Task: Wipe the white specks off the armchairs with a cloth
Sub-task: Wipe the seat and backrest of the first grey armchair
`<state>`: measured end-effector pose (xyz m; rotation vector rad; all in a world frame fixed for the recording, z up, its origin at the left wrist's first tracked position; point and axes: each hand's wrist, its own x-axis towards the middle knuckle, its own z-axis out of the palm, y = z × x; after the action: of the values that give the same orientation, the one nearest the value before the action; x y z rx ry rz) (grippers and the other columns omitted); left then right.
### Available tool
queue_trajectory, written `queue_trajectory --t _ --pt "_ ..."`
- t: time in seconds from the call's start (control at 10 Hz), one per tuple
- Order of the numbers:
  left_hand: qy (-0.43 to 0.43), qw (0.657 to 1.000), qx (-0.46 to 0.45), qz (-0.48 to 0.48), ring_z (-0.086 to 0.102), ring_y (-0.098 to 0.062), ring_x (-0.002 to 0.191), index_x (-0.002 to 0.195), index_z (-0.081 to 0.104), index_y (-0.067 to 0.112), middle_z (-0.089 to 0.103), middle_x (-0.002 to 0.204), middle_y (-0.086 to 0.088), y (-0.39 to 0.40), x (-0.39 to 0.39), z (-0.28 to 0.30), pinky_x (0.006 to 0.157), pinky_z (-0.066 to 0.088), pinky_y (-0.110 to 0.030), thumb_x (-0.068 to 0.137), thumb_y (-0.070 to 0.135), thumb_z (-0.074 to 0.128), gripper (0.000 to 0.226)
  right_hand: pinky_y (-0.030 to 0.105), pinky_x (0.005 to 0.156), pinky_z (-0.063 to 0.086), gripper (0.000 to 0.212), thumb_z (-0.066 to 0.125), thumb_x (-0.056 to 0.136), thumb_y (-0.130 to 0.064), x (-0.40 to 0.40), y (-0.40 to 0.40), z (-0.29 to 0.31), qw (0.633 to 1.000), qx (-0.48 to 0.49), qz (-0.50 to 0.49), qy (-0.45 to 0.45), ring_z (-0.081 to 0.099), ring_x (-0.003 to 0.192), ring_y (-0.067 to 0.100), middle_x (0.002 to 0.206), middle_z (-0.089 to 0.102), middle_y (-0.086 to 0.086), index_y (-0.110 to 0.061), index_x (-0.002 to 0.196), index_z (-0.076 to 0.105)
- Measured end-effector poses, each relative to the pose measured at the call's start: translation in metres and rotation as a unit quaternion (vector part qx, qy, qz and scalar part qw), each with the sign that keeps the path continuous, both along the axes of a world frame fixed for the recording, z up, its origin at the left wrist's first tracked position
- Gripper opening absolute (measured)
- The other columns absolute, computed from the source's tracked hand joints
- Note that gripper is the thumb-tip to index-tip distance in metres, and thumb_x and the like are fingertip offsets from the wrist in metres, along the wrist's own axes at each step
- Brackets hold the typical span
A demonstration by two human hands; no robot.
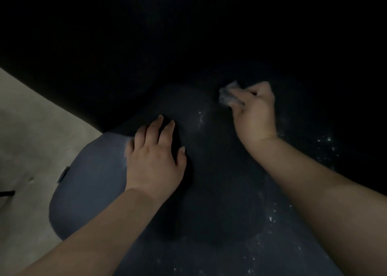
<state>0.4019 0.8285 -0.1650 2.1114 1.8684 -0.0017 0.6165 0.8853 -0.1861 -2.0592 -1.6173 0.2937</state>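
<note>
A: Head view, very dim. Dark blue armchair (88,183) fills most of the frame; only its rounded left edge catches light. Upper half is near black, so the backrest cannot be made out.

B: Hands?

A: Left hand (156,156) lies palm down on the seat near that lit edge, fingers straight and spread, gripping nothing. Little finger side is partly lost against a pale smudge at the chair's edge.

B: And the right?

A: Right hand (254,110) is further in, fingers curled round a small pale cloth (227,93). The cloth is bunched, sticking out on the left of the fist and touching the upholstery. How much of it is tucked inside the fist is hidden.

B: Specks visible?

A: Yes. White specks (326,141) scatter to the right of the right forearm, well apart from the cloth. Another small streak (201,117) sits between the two hands, just below the cloth. More dot the near seat (272,219) towards the bottom edge. Blur makes a count impossible.

B: Surroundings?

A: Pale floor (27,129) on the left. A small dark object at the left margin is cut off; cannot identify it. Both forearms run out of frame at the bottom.
</note>
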Motion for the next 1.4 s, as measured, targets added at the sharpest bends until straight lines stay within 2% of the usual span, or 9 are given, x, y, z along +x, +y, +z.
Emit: queue_trajectory --t 0.1,0.2,0.4,0.5,0.6,0.8,0.9,1.1,1.4 --pt "-0.001 1.0 0.0 0.002 0.03 -0.026 0.136 0.145 0.037 0.024 0.033 0.153 -0.001 0.002 0.0 0.0 0.109 0.026 -0.044 0.089 0.048 0.048 0.062 0.04 0.083 0.048 0.011 0.069 0.085 -0.022 -0.026 -0.016 0.003 0.994 0.028 0.101 -0.015 0.055 0.095 0.025 0.103 0.054 0.01 -0.014 0.093 0.066" --pt "-0.005 1.0 -0.002 -0.001 0.03 -0.025 0.134 0.145 0.039 0.023 0.034 0.152 0.0 0.003 -0.003 0.001 0.109 0.027 -0.045 0.088 0.047 0.049 0.062 0.025 0.081 0.041 0.026 0.069 0.084 -0.008 -0.012 -0.056 0.008 0.981 0.027 0.192 -0.026 0.052 0.093 0.028 0.1 0.056 0.013 -0.016 0.108 0.072" --pt "-0.02 1.0 -0.003 0.002 0.034 -0.028 0.134 0.143 0.041 0.02 0.038 0.15 -0.002 0.006 -0.007 0.003 0.11 0.028 -0.045 0.087 0.044 0.049 0.062 0.019 0.079 0.045 0.01 0.066 0.088 -0.014 0.003 0.019 0.007 0.999 0.008 -0.011 0.046 0.052 0.099 0.022 0.113 0.053 0.015 -0.009 0.096 0.065" --pt "-0.019 1.0 -0.005 0.01 0.034 -0.027 0.134 0.143 0.042 0.019 0.037 0.15 -0.002 0.008 -0.009 0.003 0.11 0.027 -0.043 0.087 0.042 0.05 0.061 0.044 0.089 0.044 0.024 0.06 0.088 -0.014 -0.034 0.003 0.006 0.988 0.0 0.151 -0.02 0.051 0.106 0.032 0.112 0.057 0.015 -0.022 0.109 0.07" --pt "-0.016 1.0 -0.006 0.008 0.034 -0.027 0.134 0.143 0.042 0.019 0.038 0.15 -0.003 0.009 -0.012 0.003 0.11 0.028 -0.042 0.088 0.042 0.051 0.061 0.042 0.076 0.047 0.025 0.058 0.087 -0.022 -0.032 -0.044 0.014 0.966 0.022 0.256 -0.037 0.054 0.093 0.031 0.102 0.058 0.012 -0.021 0.108 0.072" --pt "-0.014 1.0 -0.008 0.005 0.034 -0.027 0.135 0.143 0.042 0.019 0.037 0.151 -0.002 0.009 -0.014 0.004 0.11 0.028 -0.043 0.087 0.042 0.051 0.061 0.028 0.088 0.044 0.022 0.06 0.09 -0.026 0.009 -0.001 0.002 0.995 0.019 0.099 -0.01 0.051 0.103 0.025 0.111 0.051 0.013 -0.012 0.106 0.066" --pt "-0.011 1.0 -0.005 0.004 0.036 -0.029 0.133 0.142 0.044 0.018 0.038 0.15 -0.003 0.013 -0.009 0.005 0.108 0.03 -0.044 0.086 0.04 0.054 0.061 0.046 0.086 0.046 0.021 0.061 0.087 -0.016 -0.021 -0.008 0.007 0.986 -0.016 0.161 -0.036 0.052 0.103 0.031 0.109 0.056 0.013 -0.021 0.107 0.069" --pt "-0.01 1.0 -0.004 -0.013 0.035 -0.029 0.133 0.142 0.044 0.018 0.037 0.151 -0.003 0.019 0.006 0.006 0.108 0.03 -0.048 0.086 0.038 0.056 0.06 0.046 0.073 0.05 0.031 0.069 0.082 -0.011 -0.024 -0.031 0.012 0.973 0.007 0.23 -0.015 0.054 0.092 0.032 0.102 0.057 0.013 -0.022 0.112 0.07" --pt "-0.006 0.999 -0.017 -0.032 0.031 -0.027 0.135 0.144 0.041 0.02 0.032 0.154 0.001 0.03 0.027 0.006 0.108 0.03 -0.053 0.087 0.041 0.054 0.062 0.034 0.092 0.039 0.027 0.058 0.088 -0.017 0.042 -0.015 0.002 1.0 -0.004 -0.012 0.02 0.049 0.107 0.029 0.113 0.056 0.012 -0.025 0.112 0.068"
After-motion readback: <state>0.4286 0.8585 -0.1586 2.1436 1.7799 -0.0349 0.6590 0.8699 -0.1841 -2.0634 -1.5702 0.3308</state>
